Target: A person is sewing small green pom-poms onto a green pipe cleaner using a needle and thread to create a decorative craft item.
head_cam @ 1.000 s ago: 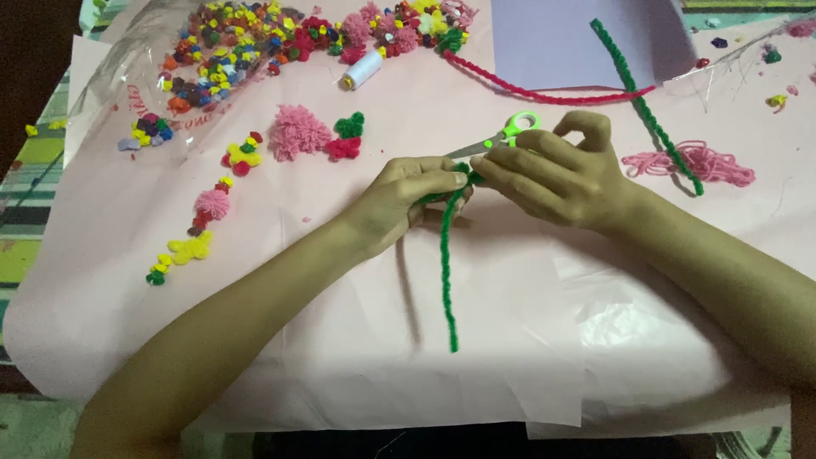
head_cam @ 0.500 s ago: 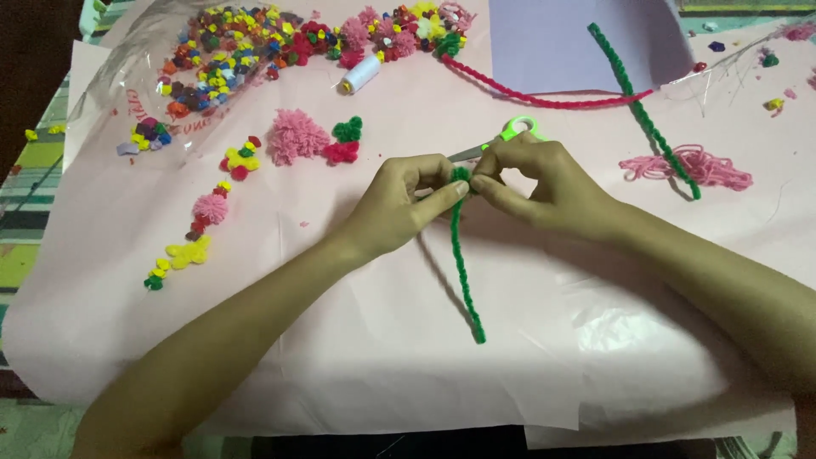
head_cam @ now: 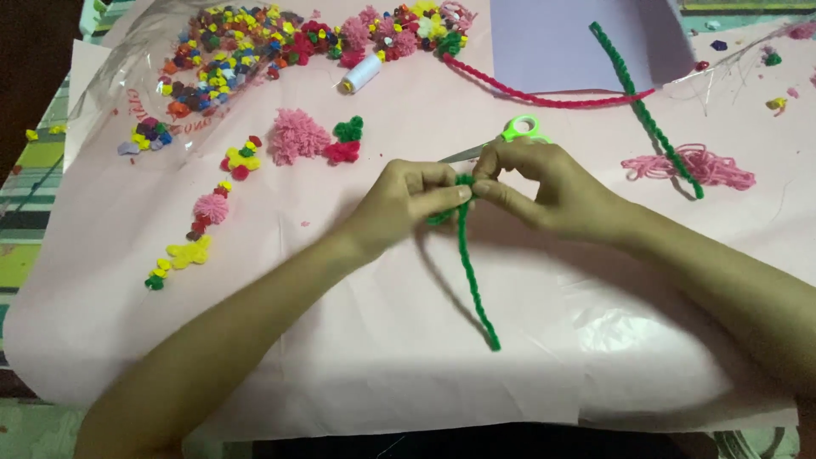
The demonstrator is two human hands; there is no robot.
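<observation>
A table (head_cam: pixel 17 255) with a green striped cover carries a wide sheet of pale pink paper (head_cam: pixel 357 340), which spreads over most of it. On the paper lie a clear plastic bag (head_cam: pixel 127 76) under a heap of small coloured pompoms (head_cam: pixel 221 59), a white thread spool (head_cam: pixel 360 73), a pink yarn tuft (head_cam: pixel 296 136), a red fuzzy cord (head_cam: pixel 544 95), a second green fuzzy stem (head_cam: pixel 646 110), green-handled scissors (head_cam: pixel 510 134) and a tangle of pink yarn (head_cam: pixel 693 166). A lilac sheet (head_cam: pixel 552 42) lies at the far edge.

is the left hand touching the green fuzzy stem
Touching. The head view shows the left hand with its fingertips pinched on the top end of the green fuzzy stem, meeting the right hand there.
</observation>
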